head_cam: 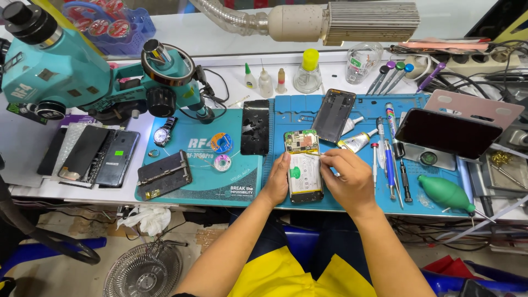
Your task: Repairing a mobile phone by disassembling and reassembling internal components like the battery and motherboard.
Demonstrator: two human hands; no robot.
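An opened phone [303,165] lies on the blue work mat [352,110], its circuit board and white battery showing. My left hand [277,183] steadies the phone's left edge. My right hand [347,176] pinches a thin pair of tweezers [314,155], with the tip resting over the board just above the battery. A dark phone back cover [333,115] lies beyond the phone, and a black screen panel [255,127] lies to its left.
A teal microscope [60,71] stands at the left over a teal mat [203,165] with a metal holder [164,175], solder spools and a wristwatch [163,133]. Screwdrivers and glue tubes [385,148], a green air blower [446,193], a propped dark phone [448,133] and bottles fill the right and back.
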